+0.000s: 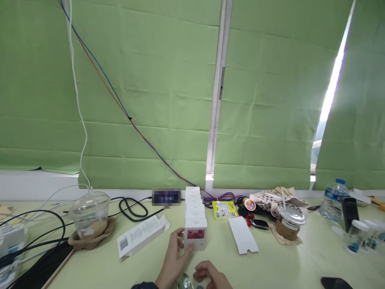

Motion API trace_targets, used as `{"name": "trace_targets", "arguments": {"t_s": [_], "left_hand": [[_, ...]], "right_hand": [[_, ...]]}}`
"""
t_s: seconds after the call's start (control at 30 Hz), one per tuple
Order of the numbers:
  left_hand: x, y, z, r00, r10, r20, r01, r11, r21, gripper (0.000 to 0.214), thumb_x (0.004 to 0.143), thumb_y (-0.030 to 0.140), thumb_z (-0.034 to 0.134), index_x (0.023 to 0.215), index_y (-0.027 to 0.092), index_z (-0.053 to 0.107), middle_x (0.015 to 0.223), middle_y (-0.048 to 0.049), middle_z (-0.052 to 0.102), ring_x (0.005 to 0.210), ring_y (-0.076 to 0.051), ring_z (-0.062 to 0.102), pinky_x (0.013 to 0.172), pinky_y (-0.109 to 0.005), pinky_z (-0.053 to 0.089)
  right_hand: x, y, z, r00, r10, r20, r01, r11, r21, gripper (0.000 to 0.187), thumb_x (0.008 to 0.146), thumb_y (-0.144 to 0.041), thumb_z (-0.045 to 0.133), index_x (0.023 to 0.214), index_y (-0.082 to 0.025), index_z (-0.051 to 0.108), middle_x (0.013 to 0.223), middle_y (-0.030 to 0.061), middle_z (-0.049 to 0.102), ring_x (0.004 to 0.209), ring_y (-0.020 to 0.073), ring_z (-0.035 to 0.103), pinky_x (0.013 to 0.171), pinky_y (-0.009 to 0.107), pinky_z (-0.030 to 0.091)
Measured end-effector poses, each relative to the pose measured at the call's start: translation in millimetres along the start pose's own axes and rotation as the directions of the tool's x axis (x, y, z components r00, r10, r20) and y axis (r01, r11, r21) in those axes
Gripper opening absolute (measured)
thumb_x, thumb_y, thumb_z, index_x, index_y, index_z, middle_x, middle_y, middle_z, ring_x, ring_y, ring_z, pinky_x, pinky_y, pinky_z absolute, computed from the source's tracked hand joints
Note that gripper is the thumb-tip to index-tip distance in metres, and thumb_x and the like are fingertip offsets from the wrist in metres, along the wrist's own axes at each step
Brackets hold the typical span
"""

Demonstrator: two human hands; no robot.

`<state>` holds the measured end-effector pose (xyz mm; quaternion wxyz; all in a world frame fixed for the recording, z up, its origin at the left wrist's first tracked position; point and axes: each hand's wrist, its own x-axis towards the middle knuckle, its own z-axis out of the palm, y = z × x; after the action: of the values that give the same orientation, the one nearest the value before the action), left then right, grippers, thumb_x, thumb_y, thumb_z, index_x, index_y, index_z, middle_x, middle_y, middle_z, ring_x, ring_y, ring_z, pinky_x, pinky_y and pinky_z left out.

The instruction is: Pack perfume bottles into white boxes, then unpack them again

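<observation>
A row of small white boxes (pixel 194 202) runs away from me on the table. The nearest white box (pixel 195 241) carries a dark red picture on its front. My left hand (pixel 174 255) is closed at this box's left side, its thumb on the lower front and its fingers bent along the side. Just to the right, my right hand (pixel 212 275) is low over the table with curled fingers; whatever may be in them is hidden. Between my hands, at the bottom edge, lies a small shiny item (pixel 187 281), partly cut off and too small to name.
An opened white carton (pixel 142 236) lies left, a flat white carton (pixel 243 235) right. Farther out stand a clear plastic cup (pixel 90 210), a lidded drink cup (pixel 288 220), a water bottle (pixel 333 200) and several small jars (pixel 356 237). Black cables (pixel 132 210) cross the back left.
</observation>
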<state>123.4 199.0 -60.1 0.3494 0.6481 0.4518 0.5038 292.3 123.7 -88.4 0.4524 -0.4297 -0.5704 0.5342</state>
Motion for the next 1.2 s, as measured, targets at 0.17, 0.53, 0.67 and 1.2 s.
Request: {"name": "trace_targets", "arguments": {"t_s": [0.17, 0.53, 0.67, 1.2], "left_hand": [[-2, 7, -3.5, 1.0, 0.007, 0.005, -0.007, 1.0, 0.007, 0.046, 0.075, 0.049, 0.063, 0.109, 0.018, 0.054, 0.109, -0.0107, 0.062, 0.095, -0.026, 0.059, 0.083, -0.038, 0.047], [-6, 30, -14.5, 0.994, -0.002, 0.114, 0.018, 0.989, -0.146, 0.041, 0.082, 0.059, 0.054, 0.093, 0.022, 0.066, 0.107, -0.0084, 0.067, 0.105, -0.027, 0.061, 0.089, -0.037, 0.05], [-3, 34, -18.5, 0.981, -0.095, 0.171, 0.123, 0.979, -0.161, 0.048, 0.083, 0.064, 0.048, 0.098, 0.023, 0.068, 0.117, -0.0085, 0.068, 0.115, -0.029, 0.058, 0.096, -0.039, 0.047], [-2, 36, -17.9, 0.804, -0.113, 0.584, 0.159, 0.987, -0.029, 0.067, 0.079, 0.077, 0.037, 0.11, 0.029, 0.072, 0.142, -0.0057, 0.049, 0.138, -0.031, 0.036, 0.118, -0.047, 0.018]], "right_hand": [[2, -5, -7, 0.971, -0.039, -0.235, 0.069, 0.991, 0.117, 0.059, 0.045, -0.015, 0.05, 0.103, -0.023, 0.057, 0.098, 0.0065, 0.062, 0.078, 0.0187, 0.06, 0.05, 0.022, 0.042], [8, -20, -6, 0.913, 0.125, -0.387, 0.054, 0.906, 0.42, 0.091, 0.057, -0.031, 0.074, 0.139, -0.022, 0.036, 0.086, 0.0056, 0.068, 0.074, 0.0214, 0.063, 0.06, 0.03, 0.05], [12, -24, -8, 0.904, 0.147, -0.401, 0.049, 0.898, 0.437, 0.098, 0.055, -0.039, 0.08, 0.142, -0.03, 0.034, 0.132, 0.0122, 0.054, 0.078, 0.0201, 0.064, 0.054, 0.03, 0.052], [20, -13, -13, 0.928, 0.24, -0.286, -0.013, 0.787, 0.617, 0.079, 0.052, -0.057, 0.081, 0.114, -0.028, 0.043, 0.097, 0.0041, 0.07, 0.081, 0.0264, 0.07, 0.065, 0.04, 0.056]]}}
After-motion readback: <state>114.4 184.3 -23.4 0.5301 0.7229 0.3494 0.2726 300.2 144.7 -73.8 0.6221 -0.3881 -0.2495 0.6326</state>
